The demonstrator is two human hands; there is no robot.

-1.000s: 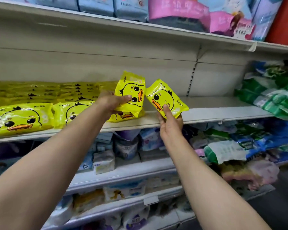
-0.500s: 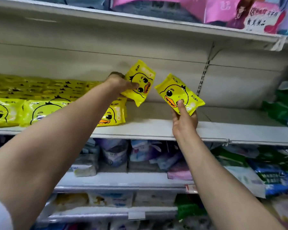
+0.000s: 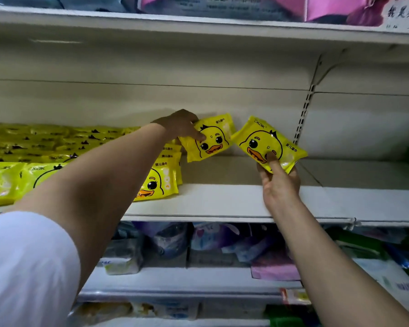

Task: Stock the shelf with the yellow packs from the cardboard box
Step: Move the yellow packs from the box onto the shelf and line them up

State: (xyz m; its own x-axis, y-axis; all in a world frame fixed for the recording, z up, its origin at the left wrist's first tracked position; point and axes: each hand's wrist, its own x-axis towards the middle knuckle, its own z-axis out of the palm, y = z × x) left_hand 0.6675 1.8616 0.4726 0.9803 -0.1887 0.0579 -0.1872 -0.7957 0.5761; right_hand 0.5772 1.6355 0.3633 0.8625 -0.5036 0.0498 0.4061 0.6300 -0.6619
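White steel shelf (image 3: 222, 201) carries stacked yellow packs (image 3: 156, 182) along its left front edge, while the left hand (image 3: 180, 126) and right hand (image 3: 280, 182) each pinch one light, soft, slippery-looking pack (image 3: 208, 140) (image 3: 269, 142) best gripped by an edge.

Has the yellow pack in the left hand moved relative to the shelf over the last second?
Yes. The left hand has carried its yellow pack deeper over the shelf, toward the back panel, beyond the stacked packs.
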